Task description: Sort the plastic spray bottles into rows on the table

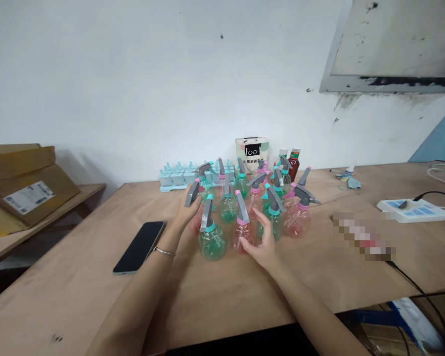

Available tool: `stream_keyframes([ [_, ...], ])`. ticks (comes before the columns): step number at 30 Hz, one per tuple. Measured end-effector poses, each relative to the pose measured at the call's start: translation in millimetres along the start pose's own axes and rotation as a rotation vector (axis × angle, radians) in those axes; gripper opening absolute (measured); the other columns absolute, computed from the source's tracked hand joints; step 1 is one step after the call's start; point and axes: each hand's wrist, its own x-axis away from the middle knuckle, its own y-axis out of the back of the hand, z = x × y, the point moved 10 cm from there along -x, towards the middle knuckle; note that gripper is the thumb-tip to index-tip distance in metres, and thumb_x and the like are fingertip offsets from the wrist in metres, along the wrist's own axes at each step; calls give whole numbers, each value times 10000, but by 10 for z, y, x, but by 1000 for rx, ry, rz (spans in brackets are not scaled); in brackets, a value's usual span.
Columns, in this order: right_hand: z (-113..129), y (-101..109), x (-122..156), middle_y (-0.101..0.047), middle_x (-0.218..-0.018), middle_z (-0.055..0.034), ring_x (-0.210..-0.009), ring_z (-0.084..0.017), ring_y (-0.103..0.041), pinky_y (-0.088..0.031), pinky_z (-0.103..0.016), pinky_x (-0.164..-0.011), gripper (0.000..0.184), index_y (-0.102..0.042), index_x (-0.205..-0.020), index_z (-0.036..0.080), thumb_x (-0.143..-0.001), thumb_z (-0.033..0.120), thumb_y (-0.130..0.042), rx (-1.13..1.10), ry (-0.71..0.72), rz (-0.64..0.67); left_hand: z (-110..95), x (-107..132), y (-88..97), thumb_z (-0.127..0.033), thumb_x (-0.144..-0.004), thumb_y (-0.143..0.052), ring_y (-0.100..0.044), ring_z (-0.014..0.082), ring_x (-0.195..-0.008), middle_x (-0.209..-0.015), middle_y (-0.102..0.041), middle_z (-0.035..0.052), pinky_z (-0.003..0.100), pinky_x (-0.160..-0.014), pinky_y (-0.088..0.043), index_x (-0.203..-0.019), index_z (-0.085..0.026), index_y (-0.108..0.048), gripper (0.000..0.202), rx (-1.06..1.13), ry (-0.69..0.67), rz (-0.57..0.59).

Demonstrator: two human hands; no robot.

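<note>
Legible writing: none. The carton [252, 151] at the wall carries a spectacles graphic and characters too small to read. The label on the cardboard box [25, 190] is blurred. Translucent plastic spray bottles [274, 207], round-bodied, green or pink, with grey triggers, stand clustered mid-table on the bare plywood table [77, 287]. The left hand [185, 215] curls its fingers round a pink-collared bottle [193, 192] at the cluster's left edge. The right hand [263, 242], fingers spread and loose, touches the front pink bottle [241, 230]. A glossy black phone [139, 246] lies flat to the left.
</note>
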Motion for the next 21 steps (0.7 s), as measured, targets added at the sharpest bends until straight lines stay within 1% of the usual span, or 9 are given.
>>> stream_keyframes([
  [3, 238, 296, -12, -523, -1356, -129, -1276, -290, -528, -471, -536, -1032, 621, -381, -1365, 258, -807, 258, -653, 1, 169, -128, 79, 2, -27, -257, -776, -534, -620, 188, -847, -892, -646, 22, 343, -826, -514, -951, -205, -597, 193, 19, 25, 2],
  [5, 304, 641, -4, -566, -1245, -107, -1184, -284, -581, -505, -535, -959, 513, -439, -1271, 263, -800, 265, -644, 35, 242, -297, 125, 5, -37, -263, -775, -529, -618, 186, -827, -853, -633, 12, 349, -839, -511, -904, -209, -586, 151, 25, 43, 6],
  [7, 196, 1080, 9, -560, -1157, -89, -1123, -276, -591, -505, -524, -922, 426, -465, -1166, 251, -788, 307, -653, 124, 191, -525, 160, 10, -36, -271, -777, -518, -602, 175, -760, -783, -604, 0, 344, -811, -516, -837, -211, -565, 97, 36, 66, 2],
  [9, -73, 1487, 2, -514, -1179, -97, -1158, -275, -550, -469, -516, -949, 446, -448, -1140, 234, -775, 364, -670, 227, 26, -701, 178, 16, -32, -280, -779, -514, -587, 170, -728, -761, -590, -2, 337, -784, -522, -810, -211, -560, 88, 40, 91, -7],
  [10, -245, 1622, -39, -489, -1218, -110, -1190, -279, -520, -449, -510, -967, 501, -436, -1160, 223, -760, 390, -688, 271, -69, -712, 179, 17, -37, -285, -778, -522, -590, 172, -742, -782, -602, 3, 337, -786, -524, -823, -209, -571, 100, 38, 103, -6],
  [12, -643, 1743, -168, -471, -1260, -131, -1220, -295, -486, -417, -511, -994, 631, -433, -1190, 197, -702, 465, -729, 321, -263, -605, 183, 20, -62, -298, -779, -549, -609, 182, -801, -865, -639, 17, 345, -816, -528, -911, -205, -610, 172, 45, 130, 5],
  [16, -1284, 1602, -251, -598, -1105, -112, -1076, -301, -571, -438, -512, -958, 642, -548, -1064, 179, -600, 573, -754, 241, -554, -314, 213, 39, -128, -378, -779, -616, -635, 216, -921, -1002, -667, 48, 377, -888, -519, -1181, -204, -604, 438, 119, 157, 19],
  [19, -1344, 1512, -189, -656, -975, -94, -935, -273, -622, -489, -480, -869, 499, -601, -960, 189, -663, 579, -699, 152, -579, -220, 295, 91, -191, -475, -749, -678, -634, 258, -1022, -1127, -658, 91, 409, -915, -516, -1292, -203, -553, 619, 188, 190, 55],
  [21, -1262, 1653, -152, -662, -920, -74, -869, -250, -626, -503, -450, -820, 436, -613, -919, 202, -690, 567, -678, 203, -540, -239, 330, 138, -225, -513, -744, -698, -628, 273, -1064, -1187, -646, 112, 420, -925, -517, -1319, -207, -537, 671, 226, 210, 86],
])
